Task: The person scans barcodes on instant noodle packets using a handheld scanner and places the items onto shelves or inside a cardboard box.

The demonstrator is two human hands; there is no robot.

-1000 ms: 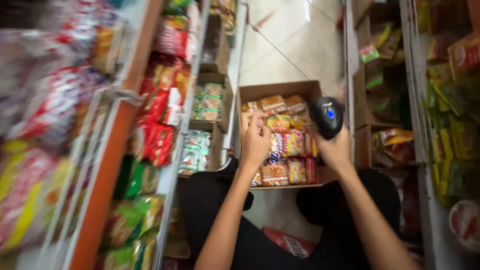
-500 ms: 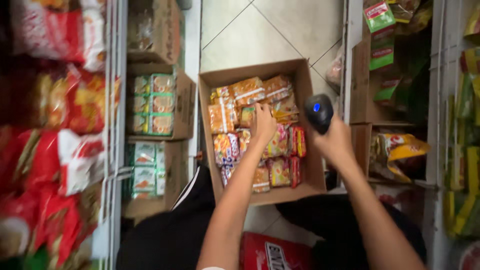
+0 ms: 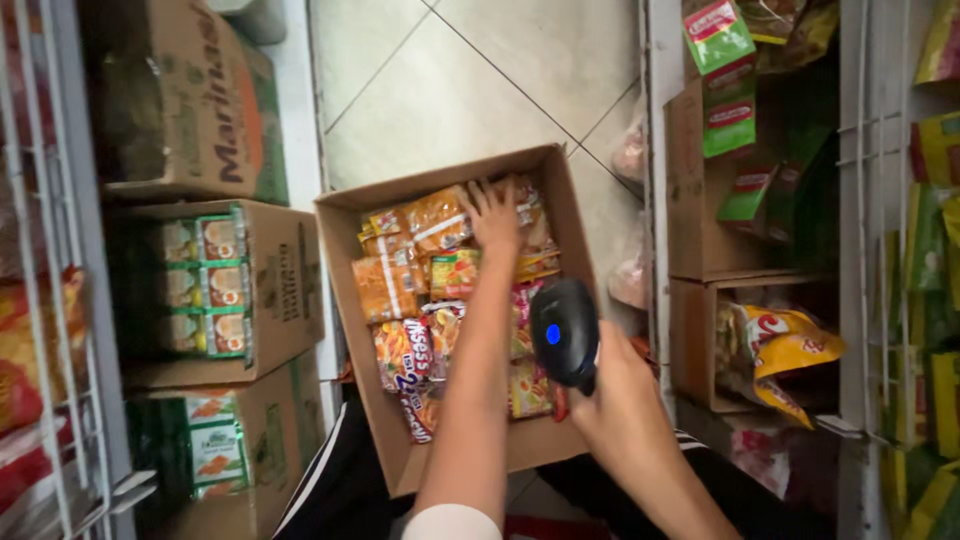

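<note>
Head view: you are working over an open cardboard box (image 3: 352, 262).
Left hand (image 3: 492, 215): fingers spread, pressing on snack packets (image 3: 420, 270) at the box's 12 o'clock.
Right hand (image 3: 620, 395): gripping a black scanner (image 3: 563, 335), hovering at 4 o'clock.

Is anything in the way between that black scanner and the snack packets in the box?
Partly. The left forearm stretches across the cardboard box beside the scanner, covering some snack packets, and the left hand rests on the far ones. The right hand holds the scanner above the near right packets, with nothing visible between.
</note>
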